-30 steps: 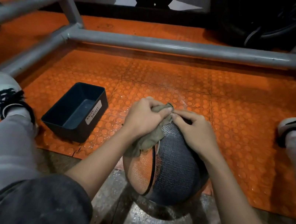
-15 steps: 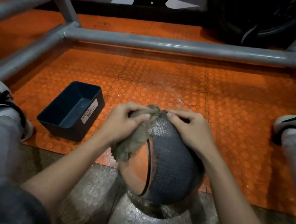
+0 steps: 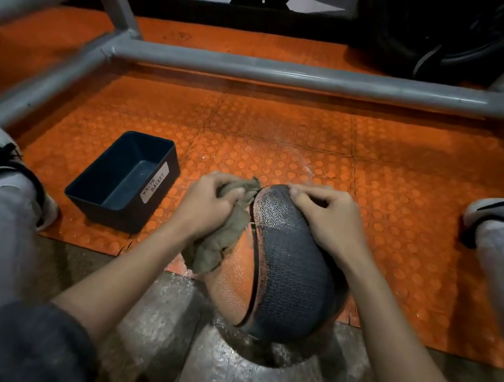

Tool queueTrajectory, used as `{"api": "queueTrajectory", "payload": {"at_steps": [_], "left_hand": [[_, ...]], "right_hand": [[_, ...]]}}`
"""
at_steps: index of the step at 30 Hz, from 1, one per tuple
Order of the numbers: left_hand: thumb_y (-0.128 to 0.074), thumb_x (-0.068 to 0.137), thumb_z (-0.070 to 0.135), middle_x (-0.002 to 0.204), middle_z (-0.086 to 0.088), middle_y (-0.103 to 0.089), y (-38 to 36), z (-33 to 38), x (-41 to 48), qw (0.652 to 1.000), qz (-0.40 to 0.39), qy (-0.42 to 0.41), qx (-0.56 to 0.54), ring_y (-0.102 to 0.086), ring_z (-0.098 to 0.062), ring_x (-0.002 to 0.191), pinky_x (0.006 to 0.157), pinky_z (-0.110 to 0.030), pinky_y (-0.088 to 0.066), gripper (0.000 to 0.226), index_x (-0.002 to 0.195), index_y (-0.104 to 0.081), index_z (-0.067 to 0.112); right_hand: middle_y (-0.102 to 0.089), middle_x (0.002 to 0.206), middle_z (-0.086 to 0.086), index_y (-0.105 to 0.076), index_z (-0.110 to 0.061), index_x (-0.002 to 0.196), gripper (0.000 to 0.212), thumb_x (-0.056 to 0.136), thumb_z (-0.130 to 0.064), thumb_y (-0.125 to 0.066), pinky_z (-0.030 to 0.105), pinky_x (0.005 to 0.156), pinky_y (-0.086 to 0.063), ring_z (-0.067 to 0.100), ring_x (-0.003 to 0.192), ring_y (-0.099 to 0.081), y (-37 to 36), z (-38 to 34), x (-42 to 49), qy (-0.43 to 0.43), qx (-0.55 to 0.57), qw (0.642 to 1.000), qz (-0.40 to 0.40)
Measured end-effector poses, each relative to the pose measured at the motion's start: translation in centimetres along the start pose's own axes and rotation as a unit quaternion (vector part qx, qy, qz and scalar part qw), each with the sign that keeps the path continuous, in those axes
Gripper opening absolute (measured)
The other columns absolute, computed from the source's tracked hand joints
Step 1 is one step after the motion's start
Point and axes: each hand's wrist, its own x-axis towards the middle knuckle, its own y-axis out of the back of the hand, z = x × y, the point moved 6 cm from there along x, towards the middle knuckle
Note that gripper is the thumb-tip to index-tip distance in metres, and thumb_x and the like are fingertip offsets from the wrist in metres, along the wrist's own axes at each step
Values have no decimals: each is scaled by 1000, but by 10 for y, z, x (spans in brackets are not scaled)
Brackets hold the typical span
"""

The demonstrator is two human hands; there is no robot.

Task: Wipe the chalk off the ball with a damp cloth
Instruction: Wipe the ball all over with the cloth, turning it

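We are gripping the cloth (image 3: 220,238) in our left hand (image 3: 209,204), fingers curled, against the ball (image 3: 293,273), our right hand's (image 3: 331,226) fingers clasping its top, where pale chalk (image 3: 270,202) seems left to wipe.

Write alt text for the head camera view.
A seated person's left hand grips a bunched cloth against a ball on the floor, while the right hand holds its top. A dark bin sits to the left on an orange studded mat.
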Motion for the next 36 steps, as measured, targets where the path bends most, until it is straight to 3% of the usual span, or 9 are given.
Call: {"api": "queueTrajectory", "payload": {"at_steps": [2, 8, 11, 16, 20, 23, 26, 31, 36], "left_hand": [[-57, 91, 11, 104, -6, -61, -2, -4, 1, 1000, -7, 14, -7, -56, -25, 107, 82, -17, -34, 18, 105, -69, 8], [-51, 82, 31, 100, 12, -53, -23, 61, -48, 959, -79, -239, 131, -47, -20, 96, 82, -28, -29, 26, 98, -69, 20], [-53, 84, 27, 100, 10, -54, -16, 46, -26, 977, -53, -190, 82, -52, -21, 98, 83, -24, -30, 26, 101, -70, 17], [-59, 91, 12, 99, -1, -62, 1, -3, 4, 999, -2, 32, -17, -58, -21, 104, 72, -16, -32, 18, 105, -70, 10], [-62, 88, 14, 99, 5, -57, -8, 43, -18, 991, -41, -121, 47, -52, -18, 102, 91, -22, -35, 16, 102, -71, 15], [-59, 90, 26, 104, 10, -56, -26, 74, -49, 959, -66, -242, 134, -44, -17, 102, 92, -30, -32, 16, 103, -68, 22], [-59, 90, 23, 107, 5, -59, -19, 57, -30, 977, -48, -183, 96, -49, -19, 103, 94, -31, -34, 18, 106, -69, 20], [-63, 88, 13, 101, 1, -61, 6, 15, -3, 999, 29, 10, -13, -55, -14, 99, 75, -10, -33, 17, 104, -71, 13], [-60, 84, 27, 96, 10, -57, -24, 63, -39, 971, -46, -209, 102, -50, -20, 96, 86, -30, -34, 19, 98, -72, 23]], "right_hand": [[-71, 104, -13, -76, -28, 95, 16, 85, -34, -65, 26, 98, -44, 3, 106, -60, 1, 1, -1, -3, -5, 1000, 11], [-71, 109, -8, -75, -23, 99, 19, 89, -30, -62, 30, 99, -44, 7, 108, -60, 15, 10, 11, -48, -7, 999, 18], [-70, 110, -6, -75, -22, 101, 21, 89, -32, -61, 33, 100, -44, 9, 110, -60, 13, 9, 7, -51, -4, 998, 29], [-66, 119, 0, -74, -27, 104, 23, 92, -36, -56, 36, 99, -41, 19, 119, -52, 5, 3, -8, -20, -80, 993, 80], [-70, 112, -1, -75, -19, 97, 25, 92, -34, -55, 33, 86, -48, 18, 108, -61, 11, 1, -2, -56, -69, 993, 82], [-72, 106, 1, -76, -15, 93, 26, 91, -31, -56, 32, 80, -48, 16, 99, -63, 14, -2, 6, -62, -48, 995, 67], [-72, 106, -3, -76, -20, 95, 25, 91, -34, -56, 35, 83, -51, 15, 97, -64, 12, 0, 2, -64, -40, 995, 69], [-70, 112, -4, -75, -20, 98, 26, 93, -37, -55, 31, 85, -49, 19, 107, -62, 6, -6, -6, -46, -72, 991, 101], [-73, 101, 0, -76, -21, 80, 26, 90, -37, -58, 37, 81, -51, 24, 101, -64, 9, 1, 1, -76, -57, 992, 80]]}}
